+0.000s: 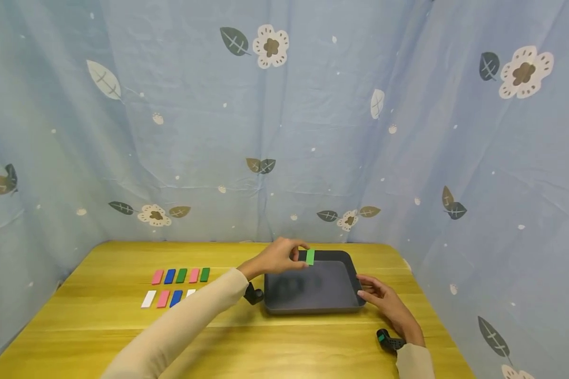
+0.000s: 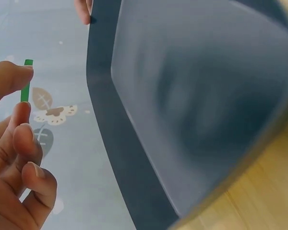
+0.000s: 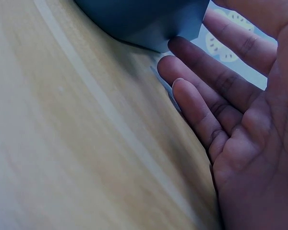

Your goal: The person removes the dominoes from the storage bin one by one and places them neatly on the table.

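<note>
My left hand (image 1: 278, 256) pinches a thin, bright green rectangular block (image 1: 310, 257) between thumb and forefinger, held above the far part of a dark grey tray (image 1: 313, 309). In the left wrist view the green block (image 2: 25, 88) appears edge-on, and the other fingers are bent and hold nothing. At the tray's right side, my right hand (image 1: 384, 300) holds the rim with thumb and fingertips. Seen from the right wrist, fingers (image 3: 197, 103) reach to the outer wall of the tray (image 3: 149, 24); most of the thumb is out of that view.
Two rows of small flat blocks lie left of the tray: pink (image 1: 157, 277), blue (image 1: 169, 276), green (image 1: 182, 276) and white (image 1: 148, 299) ones. My left sleeve (image 1: 180, 326) partly covers the near row. A patterned curtain (image 1: 194, 105) hangs behind the wooden table (image 1: 284, 347).
</note>
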The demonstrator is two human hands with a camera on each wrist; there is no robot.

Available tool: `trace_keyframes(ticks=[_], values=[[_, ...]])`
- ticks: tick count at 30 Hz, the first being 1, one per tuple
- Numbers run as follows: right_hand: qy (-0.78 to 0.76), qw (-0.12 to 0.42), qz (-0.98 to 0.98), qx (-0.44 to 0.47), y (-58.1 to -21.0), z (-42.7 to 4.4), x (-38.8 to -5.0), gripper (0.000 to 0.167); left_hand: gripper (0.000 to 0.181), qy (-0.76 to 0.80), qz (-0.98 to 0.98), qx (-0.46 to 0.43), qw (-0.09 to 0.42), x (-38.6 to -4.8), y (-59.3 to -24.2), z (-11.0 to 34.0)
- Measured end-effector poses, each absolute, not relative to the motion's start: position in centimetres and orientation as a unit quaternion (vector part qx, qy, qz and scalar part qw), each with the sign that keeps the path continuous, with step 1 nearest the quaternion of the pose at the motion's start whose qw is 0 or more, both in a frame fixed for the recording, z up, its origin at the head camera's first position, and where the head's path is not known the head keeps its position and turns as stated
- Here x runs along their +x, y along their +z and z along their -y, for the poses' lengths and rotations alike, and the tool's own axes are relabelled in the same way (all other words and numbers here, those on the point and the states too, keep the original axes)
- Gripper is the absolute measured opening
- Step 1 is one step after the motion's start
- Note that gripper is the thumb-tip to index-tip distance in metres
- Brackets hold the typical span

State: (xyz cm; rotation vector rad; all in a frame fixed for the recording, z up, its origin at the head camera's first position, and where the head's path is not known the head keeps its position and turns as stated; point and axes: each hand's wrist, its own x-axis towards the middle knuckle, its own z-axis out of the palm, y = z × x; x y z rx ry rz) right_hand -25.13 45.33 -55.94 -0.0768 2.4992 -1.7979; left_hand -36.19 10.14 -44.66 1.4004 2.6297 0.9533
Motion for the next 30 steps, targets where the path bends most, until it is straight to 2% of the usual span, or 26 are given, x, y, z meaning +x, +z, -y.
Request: trace_keyframes(ticks=[16, 30], values=[[-0.578, 0.026, -0.816, -0.008, -55.7, -44.9, -25.0, 0.058, 0.044, 0.298, -0.845, 0.443, -0.023, -34.9, -45.0, -4.8], [-0.577, 0.027, -0.816, -0.014, -56.0, -45.0, -24.9, 0.057, 0.042, 0.3, -0.849, 0.434, -0.021, -33.4, -45.8, -0.1]])
